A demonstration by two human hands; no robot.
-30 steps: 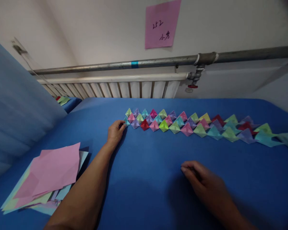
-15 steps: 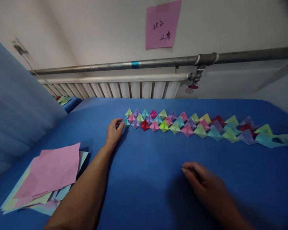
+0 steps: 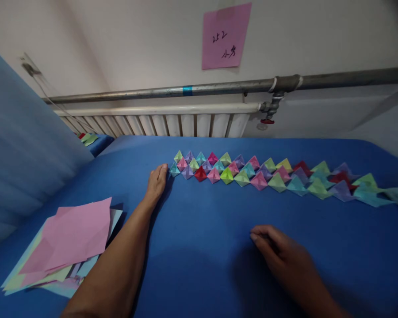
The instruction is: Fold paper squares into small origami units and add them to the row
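Folded paper pieces in many colours lie in three joined rows across the blue table (image 3: 199, 221). At the left end is a light blue piece (image 3: 174, 169). Just left of it rests my left hand (image 3: 157, 182), its fingers close together; whether they hold anything is hidden. My right hand (image 3: 280, 254) is over the table below the rows, fingers curled with thumb against forefinger, and nothing shows between them. A stack of coloured paper sheets, a pink sheet (image 3: 81, 232) on top, lies to the left of my left forearm.
Behind the table are a white radiator (image 3: 185, 125), a metal pipe (image 3: 135, 93) and a valve with a red handle (image 3: 267, 121). A pink note (image 3: 225, 37) is on the wall. A blue curtain (image 3: 23, 154) hangs at the left.
My left hand has drawn slightly left, off the light blue end piece, which is now fully visible. My right hand has hardly moved.
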